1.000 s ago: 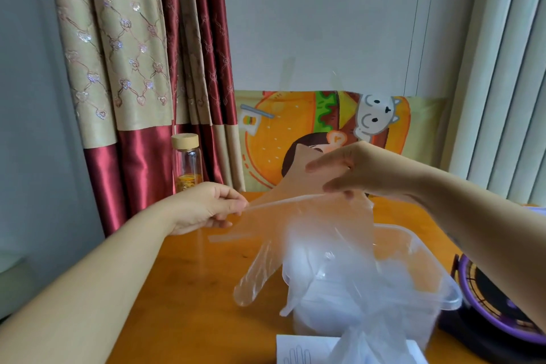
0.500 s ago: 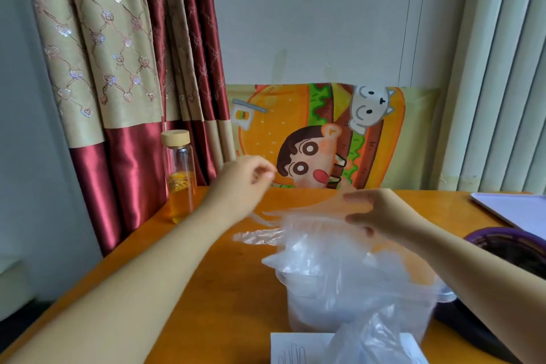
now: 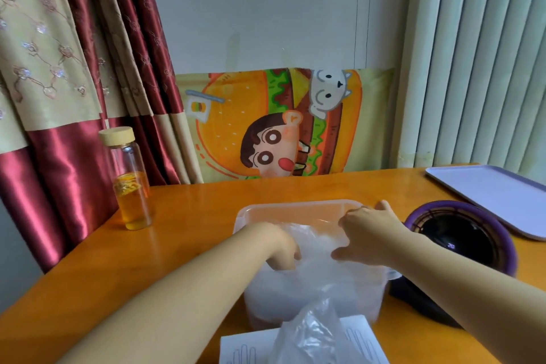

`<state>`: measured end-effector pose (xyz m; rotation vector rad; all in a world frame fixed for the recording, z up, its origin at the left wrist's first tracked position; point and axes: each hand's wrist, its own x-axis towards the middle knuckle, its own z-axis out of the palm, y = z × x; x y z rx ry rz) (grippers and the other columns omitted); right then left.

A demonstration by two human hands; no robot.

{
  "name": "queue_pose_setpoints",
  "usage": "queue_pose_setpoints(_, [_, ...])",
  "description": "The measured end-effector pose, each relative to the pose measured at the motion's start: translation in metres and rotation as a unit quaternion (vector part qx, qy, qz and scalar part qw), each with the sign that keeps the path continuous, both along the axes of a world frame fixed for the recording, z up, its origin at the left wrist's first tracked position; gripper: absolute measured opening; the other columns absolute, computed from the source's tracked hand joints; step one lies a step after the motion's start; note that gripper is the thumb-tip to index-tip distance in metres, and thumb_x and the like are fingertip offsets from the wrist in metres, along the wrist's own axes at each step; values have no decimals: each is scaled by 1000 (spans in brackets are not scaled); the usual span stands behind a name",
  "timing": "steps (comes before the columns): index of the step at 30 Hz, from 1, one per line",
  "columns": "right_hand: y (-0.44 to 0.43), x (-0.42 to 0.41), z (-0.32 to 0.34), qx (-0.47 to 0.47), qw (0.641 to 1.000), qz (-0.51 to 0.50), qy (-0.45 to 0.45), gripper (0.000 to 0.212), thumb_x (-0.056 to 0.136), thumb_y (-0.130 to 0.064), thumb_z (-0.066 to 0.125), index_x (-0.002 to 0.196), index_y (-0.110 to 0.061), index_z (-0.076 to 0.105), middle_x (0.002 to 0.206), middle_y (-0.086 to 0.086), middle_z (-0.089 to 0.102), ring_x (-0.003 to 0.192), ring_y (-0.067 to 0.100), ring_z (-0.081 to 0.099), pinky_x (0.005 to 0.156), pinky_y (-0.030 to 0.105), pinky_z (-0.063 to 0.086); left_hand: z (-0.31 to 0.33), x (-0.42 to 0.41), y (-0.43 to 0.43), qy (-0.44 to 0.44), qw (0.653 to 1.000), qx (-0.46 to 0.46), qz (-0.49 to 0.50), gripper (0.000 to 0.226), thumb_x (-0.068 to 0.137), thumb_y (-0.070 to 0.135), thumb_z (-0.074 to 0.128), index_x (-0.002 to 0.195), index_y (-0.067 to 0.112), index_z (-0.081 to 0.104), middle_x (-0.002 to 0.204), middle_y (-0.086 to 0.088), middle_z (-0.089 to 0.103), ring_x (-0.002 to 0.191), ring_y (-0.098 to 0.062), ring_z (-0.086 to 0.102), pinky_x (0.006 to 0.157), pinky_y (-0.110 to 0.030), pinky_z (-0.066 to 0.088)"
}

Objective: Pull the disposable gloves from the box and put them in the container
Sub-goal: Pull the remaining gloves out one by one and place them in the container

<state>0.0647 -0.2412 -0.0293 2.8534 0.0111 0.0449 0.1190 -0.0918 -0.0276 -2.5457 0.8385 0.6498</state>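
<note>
**Inspector:** Where do the task's items stand?

**Assistant:** The container (image 3: 295, 207), clear plastic with rounded corners, stands on the orange table (image 3: 189, 224). The gloves (image 3: 320, 245), thin clear film, lie heaped inside it. The box (image 3: 245, 347), white with hand outlines printed on top, sits just in front of the container at the bottom edge of the view. A crumpled glove (image 3: 313, 331) stands up out of the box and overlaps the container's near wall.

**Inspector:** And the hands?

**Assistant:** Both are over the container. The left hand (image 3: 279, 245) reaches in at the left side with its fingers bent down into the heap. The fingertips are buried in film, so I cannot tell whether they grip or merely press. The right hand (image 3: 370, 233) sits at the right side, knuckles raised, fingers curled, thumb stretched toward the left hand along the film. It touches the gloves, but I cannot tell whether it pinches any. The hands are near each other and do not touch.

**Inspector:** Anything else on the table?

**Assistant:** A glass bottle (image 3: 131, 183) with a pale cap stands upright at the left, well apart from the container, with orange liquid in its lower half. A purple-rimmed item (image 3: 461, 233), round and black inside, lies just right of the container. A pale tray (image 3: 496, 195) lies at the far right corner. A cartoon cloth (image 3: 266, 127) hangs on the wall behind the table, and a red and beige curtain (image 3: 74, 83) hangs at the left.
</note>
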Motion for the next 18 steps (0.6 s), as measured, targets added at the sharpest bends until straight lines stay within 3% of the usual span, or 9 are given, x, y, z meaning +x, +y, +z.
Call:
queue_pose_setpoints(3, [4, 2, 4, -38, 996, 37, -68, 58, 82, -61, 57, 124, -21, 57, 121, 1, 48, 112, 23, 41, 91, 39, 31, -8, 5, 4, 3, 1000, 11, 17, 58, 101, 19, 41, 154, 24, 19, 161, 0, 16, 145, -26, 20, 113, -37, 27])
queue_pose_setpoints(5, [11, 7, 8, -15, 993, 74, -87, 54, 82, -53, 62, 125, -21, 57, 122, 1, 48, 111, 22, 43, 91, 35, 37, -14, 11, 6, 10, 999, 16, 32, 61, 100, 22, 45, 154, 27, 17, 161, 0, 14, 145, -27, 20, 113, -39, 28])
queue_pose_setpoints(7, [16, 15, 7, 15, 996, 90, 5, 53, 85, -45, 64, 131, -20, 54, 125, 2, 51, 112, 23, 49, 93, 34, 45, -20, 13, 6, 13, 999, 11, 38, 58, 101, 17, 43, 153, 25, 19, 160, -1, 17, 144, -26, 23, 113, -39, 28])
queue_pose_setpoints(9, [19, 25, -1, 5, 987, 70, 147, 55, 90, -34, 61, 140, -14, 45, 136, 5, 47, 122, 26, 46, 102, 34, 41, -26, 14, 6, 11, 999, -10, 29, 49, 102, 15, 39, 150, 17, 30, 156, -7, 27, 141, -26, 29, 111, -37, 28])
queue_pose_setpoints(11, [13, 38, -19, -3, 972, 52, 231, 47, 95, -20, 52, 139, -7, 43, 141, 10, 45, 127, 28, 44, 107, 35, 38, -27, 13, 5, 14, 1000, -7, 6, 45, 103, 16, 38, 148, 14, 36, 152, -9, 34, 136, -28, 36, 106, -37, 32])
queue_pose_setpoints(15, [6, 50, -37, -1, 965, 41, 259, 41, 97, -18, 45, 136, -5, 47, 138, 12, 49, 125, 28, 48, 106, 36, 40, -25, 13, 7, 17, 1000, 8, 11, 57, 100, 6, 35, 153, 25, 24, 158, 0, 24, 139, -28, 31, 101, -34, 35])
queue_pose_setpoints(18, [10, 37, -22, 49, 976, 66, 199, 46, 95, -26, 54, 136, -6, 47, 138, 8, 50, 125, 26, 47, 105, 32, 38, -15, 8, 10, -8, 998, -70, 5, 51, 100, 19, 44, 149, 24, 33, 153, 0, 35, 135, -24, 37, 104, -33, 35])
